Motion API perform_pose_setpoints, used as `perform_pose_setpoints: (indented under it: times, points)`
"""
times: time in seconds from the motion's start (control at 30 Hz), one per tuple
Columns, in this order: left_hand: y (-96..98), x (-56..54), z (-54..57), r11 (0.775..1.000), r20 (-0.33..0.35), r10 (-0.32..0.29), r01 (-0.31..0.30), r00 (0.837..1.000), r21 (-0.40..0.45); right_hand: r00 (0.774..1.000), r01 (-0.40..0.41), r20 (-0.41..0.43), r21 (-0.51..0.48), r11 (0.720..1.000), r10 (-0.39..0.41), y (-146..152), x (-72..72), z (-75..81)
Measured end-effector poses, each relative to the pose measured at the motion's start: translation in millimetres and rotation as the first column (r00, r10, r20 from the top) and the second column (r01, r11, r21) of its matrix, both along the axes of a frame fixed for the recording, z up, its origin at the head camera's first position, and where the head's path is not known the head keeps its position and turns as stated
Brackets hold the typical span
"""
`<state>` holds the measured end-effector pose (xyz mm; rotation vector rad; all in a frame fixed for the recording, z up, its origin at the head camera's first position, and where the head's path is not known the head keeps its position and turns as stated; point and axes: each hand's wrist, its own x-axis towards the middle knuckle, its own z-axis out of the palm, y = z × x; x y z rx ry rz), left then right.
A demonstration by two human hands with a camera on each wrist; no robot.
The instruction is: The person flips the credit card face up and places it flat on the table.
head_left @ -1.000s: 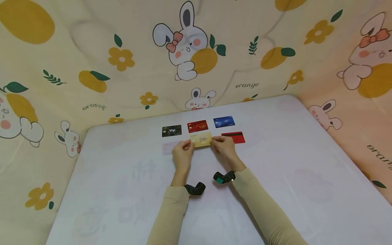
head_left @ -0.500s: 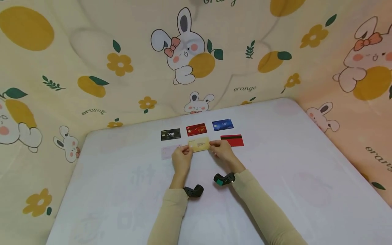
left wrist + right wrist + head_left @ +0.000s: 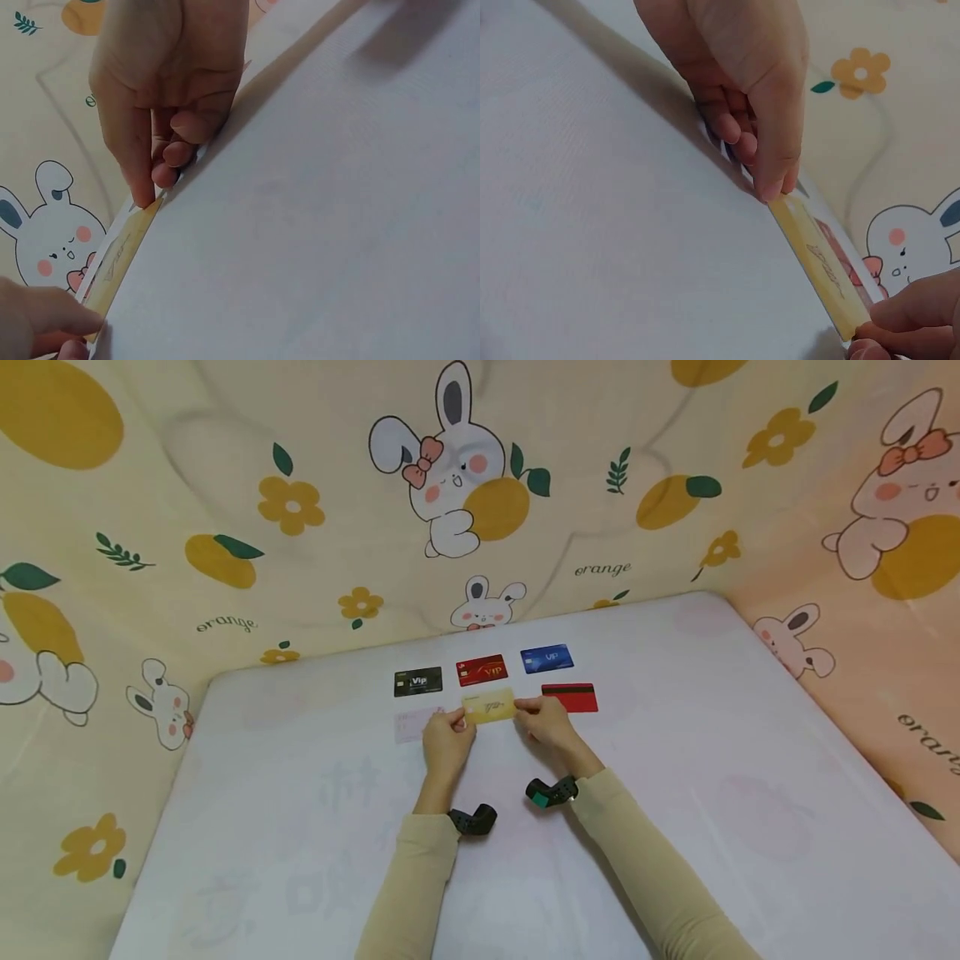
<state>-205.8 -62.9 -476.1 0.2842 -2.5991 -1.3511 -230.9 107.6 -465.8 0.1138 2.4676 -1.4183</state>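
A gold card (image 3: 490,705) with script lettering is pinched at both short ends. My left hand (image 3: 447,745) holds its left end between thumb and finger, and my right hand (image 3: 551,723) grips the right end. Seen from the left wrist, the gold card (image 3: 120,259) slants between the left hand (image 3: 45,319) and the right hand (image 3: 176,82). The right wrist view has the same card (image 3: 821,262) held close over the table. A pale pink card (image 3: 412,726) is partly hidden by the left hand, and a red card with a dark stripe (image 3: 573,697) partly by the right.
Behind the gold card lie a black Vip card (image 3: 418,682), a red VIP card (image 3: 482,670) and a blue VIP card (image 3: 547,658) in a row. They rest on a white table (image 3: 675,827). A cloth printed with rabbits and oranges (image 3: 322,560) hangs around it.
The gold card has moved slightly left and back toward me from the red VIP card. Both hands keep their pinch on it. The head view dips and returns.
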Motion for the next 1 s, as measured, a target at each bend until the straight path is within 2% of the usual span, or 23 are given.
perform_pose_setpoints:
  times: [0.2,0.37,0.7,0.8,0.93,1.0]
  points:
    - [-1.3,-2.8,-0.5,1.000,-0.007,-0.012,0.012,1.000,-0.028,0.998,-0.034,-0.044,0.034,0.999,0.036,-0.9,-1.0,0.9]
    - [-1.0,-3.5,3.3,0.999,-0.023,-0.026,0.026,0.999,-0.021,0.996,-0.031,-0.080,0.042,0.999,0.035,-1.3,-0.8,3.4]
    - [-0.7,1.3,2.4,0.999,0.019,-0.039,0.038,0.999,0.005,0.999,-0.023,-0.039,0.042,0.999,0.024,-0.7,1.6,-1.5]
    - [-2.3,3.0,2.5,0.999,0.005,-0.043,0.043,0.999,0.009,1.000,-0.014,-0.028,-0.006,1.000,0.014,0.2,2.7,-0.5]
    - [-3.4,6.4,5.3,0.997,-0.022,-0.059,0.059,0.998,0.041,0.999,0.032,-0.004,-0.118,0.993,-0.033,5.2,4.7,4.1]
    - [-2.5,7.6,7.8,0.996,-0.042,-0.069,0.072,0.997,0.060,0.999,0.048,-0.016,-0.144,0.988,-0.050,9.1,4.6,8.0]
